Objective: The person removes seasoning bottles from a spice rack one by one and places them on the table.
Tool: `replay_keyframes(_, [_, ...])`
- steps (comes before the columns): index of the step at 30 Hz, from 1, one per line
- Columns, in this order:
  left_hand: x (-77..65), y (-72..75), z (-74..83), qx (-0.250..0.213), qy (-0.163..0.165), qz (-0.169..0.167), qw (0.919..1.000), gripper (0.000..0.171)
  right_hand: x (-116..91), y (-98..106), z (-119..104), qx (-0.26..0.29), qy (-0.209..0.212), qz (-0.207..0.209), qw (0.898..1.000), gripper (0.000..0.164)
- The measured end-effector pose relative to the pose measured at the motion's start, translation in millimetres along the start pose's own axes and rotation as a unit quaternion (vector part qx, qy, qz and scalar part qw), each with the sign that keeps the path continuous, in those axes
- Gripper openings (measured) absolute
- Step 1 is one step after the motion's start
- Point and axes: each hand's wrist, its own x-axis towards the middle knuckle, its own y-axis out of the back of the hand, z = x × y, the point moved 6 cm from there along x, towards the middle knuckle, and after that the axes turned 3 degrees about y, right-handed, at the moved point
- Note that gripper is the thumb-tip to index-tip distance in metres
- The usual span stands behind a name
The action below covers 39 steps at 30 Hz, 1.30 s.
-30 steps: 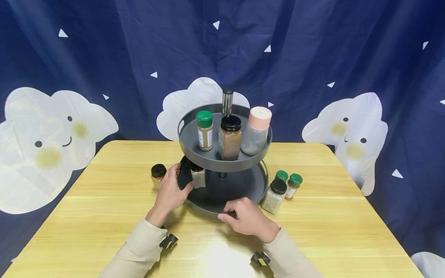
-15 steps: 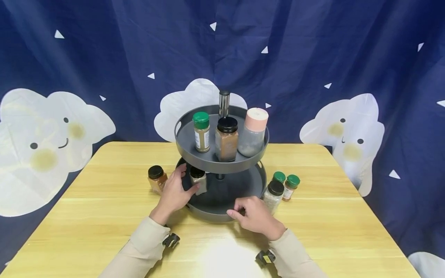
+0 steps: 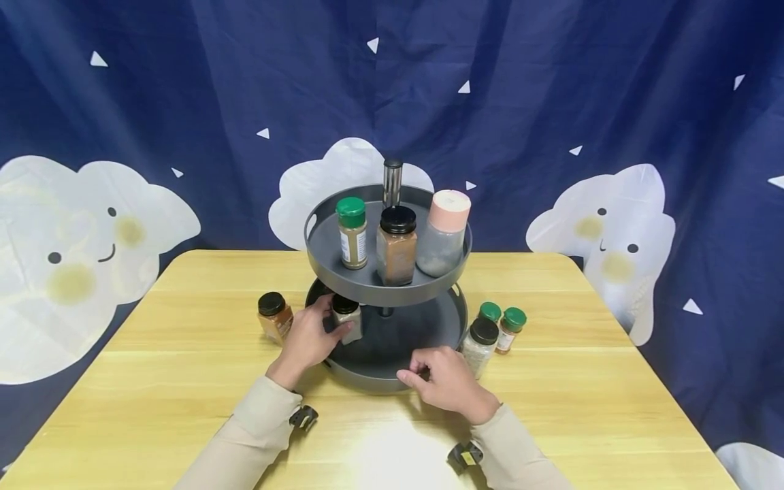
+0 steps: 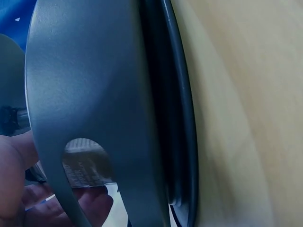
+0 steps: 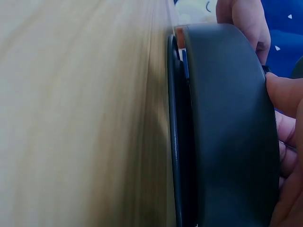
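My left hand [image 3: 309, 337] holds a small black-lidded spice jar [image 3: 347, 321] with pale contents at the left of the lower tray [image 3: 410, 340]. Its thumb lies on the jar's front and the fingers reach round behind. Through the tray's handle slot, the left wrist view shows the jar's label [image 4: 87, 163] with fingertips below it. My right hand [image 3: 450, 381] pinches the lower tray's front rim, thumb on the rim's edge and the other fingers curled over the inside. In the right wrist view that thumb [image 5: 284, 94] lies on the rim.
The upper tray [image 3: 392, 295] overhangs the lower one and carries a green-lidded spice jar [image 3: 353, 235], a black-lidded brown jar [image 3: 397, 248] and a pink-lidded bottle [image 3: 442, 238]. An orange-brown jar [image 3: 275, 320] stands left; a white-filled jar [image 3: 479, 347] and two green-lidded jars [image 3: 510, 330] stand right.
The lower tray has turned slightly, its front going right with my right hand and the black-lidded jar coming nearer. My left fingers have closed in round that jar.
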Motion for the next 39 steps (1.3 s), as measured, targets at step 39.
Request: replay_keyframes(39, [-2.5,5.2,-1.1,-0.040,-0.034,0.054,0.9971,0.044,-1.0,-3.8,5.9,0.000,-0.009,-0.002,1.000,0.030])
